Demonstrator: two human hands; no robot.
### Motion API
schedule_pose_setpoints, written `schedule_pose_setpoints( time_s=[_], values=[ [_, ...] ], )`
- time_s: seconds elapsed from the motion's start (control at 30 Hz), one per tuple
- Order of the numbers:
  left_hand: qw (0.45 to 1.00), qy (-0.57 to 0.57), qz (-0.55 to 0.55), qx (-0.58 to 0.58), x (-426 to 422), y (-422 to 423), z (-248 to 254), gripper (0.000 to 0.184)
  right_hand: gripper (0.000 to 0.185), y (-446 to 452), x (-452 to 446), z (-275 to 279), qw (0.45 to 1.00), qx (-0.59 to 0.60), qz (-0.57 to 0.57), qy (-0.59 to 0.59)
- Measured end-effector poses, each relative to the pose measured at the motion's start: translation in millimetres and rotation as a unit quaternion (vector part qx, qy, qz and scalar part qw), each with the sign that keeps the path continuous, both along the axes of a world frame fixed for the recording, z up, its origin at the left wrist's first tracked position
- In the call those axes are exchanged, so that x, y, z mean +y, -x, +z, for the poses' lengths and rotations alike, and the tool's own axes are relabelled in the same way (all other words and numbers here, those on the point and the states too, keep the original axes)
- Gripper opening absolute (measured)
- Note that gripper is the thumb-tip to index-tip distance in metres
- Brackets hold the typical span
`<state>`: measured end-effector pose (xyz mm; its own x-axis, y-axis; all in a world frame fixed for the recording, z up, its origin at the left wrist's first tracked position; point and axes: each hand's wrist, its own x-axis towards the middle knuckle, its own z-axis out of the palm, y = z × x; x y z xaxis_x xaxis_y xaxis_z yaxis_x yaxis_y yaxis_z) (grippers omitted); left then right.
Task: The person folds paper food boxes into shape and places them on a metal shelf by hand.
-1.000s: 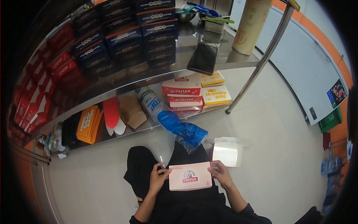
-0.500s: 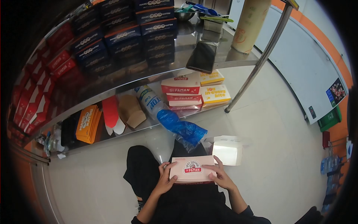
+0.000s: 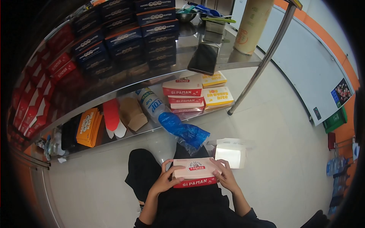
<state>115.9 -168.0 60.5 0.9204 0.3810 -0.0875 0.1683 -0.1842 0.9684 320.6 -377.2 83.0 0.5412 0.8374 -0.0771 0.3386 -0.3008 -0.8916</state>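
A food box [image 3: 196, 173] with a pale lid and a red front panel lettered SI PAMAN rests over my lap. Its lid is down, and the red front faces me. My left hand [image 3: 164, 179] grips the left end, with the thumb at the front edge. On the right end lies my right hand [image 3: 226, 177], fingers over the top and thumb near the front corner. On the floor just beyond my right hand stands an opened white box [image 3: 230, 153]. A blue and clear plastic sleeve [image 3: 184, 129] of cups hangs off the low shelf ahead.
Folded SI PAMAN boxes [image 3: 182, 92] and yellow boxes [image 3: 217, 96] are stacked on the lower shelf [image 3: 110, 140]. Orange flat cartons [image 3: 88, 127] stand there too. Above, the steel table holds dark blue boxes [image 3: 157, 28], a phone [image 3: 203, 59] and a tall cylinder [image 3: 253, 26]. A table leg [image 3: 262, 62] rises at right.
The box has tilted so that its red front panel now shows below the lid. Both hands have shifted slightly on its ends, and the view has moved a little.
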Motion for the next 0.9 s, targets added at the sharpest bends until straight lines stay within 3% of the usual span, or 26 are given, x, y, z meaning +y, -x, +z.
schedule_pose_setpoints(
  time_s=[0.13, 0.2, 0.23, 0.3, 0.53, 0.6, 0.73, 0.8, 0.9],
  values=[
    [1.000, -0.001, 0.028, -0.003, -2.1, -8.3, 8.0, 0.053, 0.043, 0.8, 6.8, 2.8, 0.997, -0.073, -0.014, 0.023],
    [0.998, -0.025, 0.052, -0.008, -2.3, -8.6, -4.7, 0.055, 0.039, -4.8, 6.1, -16.2, 0.976, -0.206, 0.052, -0.042],
    [0.996, -0.047, 0.075, -0.013, -2.7, -8.4, -12.1, 0.057, 0.039, -3.9, 3.3, -16.3, 0.976, -0.207, 0.052, -0.042],
    [0.996, -0.038, 0.082, -0.006, -2.2, -6.9, -21.6, 0.059, 0.038, -0.7, -1.2, -10.8, 0.987, 0.148, 0.049, -0.036],
    [0.997, -0.020, 0.072, 0.015, 0.9, -8.6, -9.9, 0.072, 0.038, 8.9, 0.2, -21.4, 0.982, 0.175, 0.021, -0.072],
    [0.997, -0.027, 0.065, 0.019, 3.3, -9.1, -6.1, 0.076, 0.039, 11.4, 0.3, -19.4, 0.970, 0.235, 0.008, -0.060],
    [0.997, -0.036, 0.062, 0.037, 3.2, -10.4, -0.1, 0.085, 0.039, 18.8, 4.4, -14.1, 0.974, 0.225, -0.016, -0.036],
    [0.996, -0.056, 0.059, 0.035, 3.7, -9.1, -3.5, 0.083, 0.040, 20.1, 5.2, -15.3, 0.950, 0.307, -0.034, -0.034],
    [0.996, -0.069, 0.060, 0.023, 6.4, -8.4, -10.0, 0.077, 0.041, 17.5, 6.8, -19.0, 0.969, 0.237, -0.033, -0.054]
  ],
)
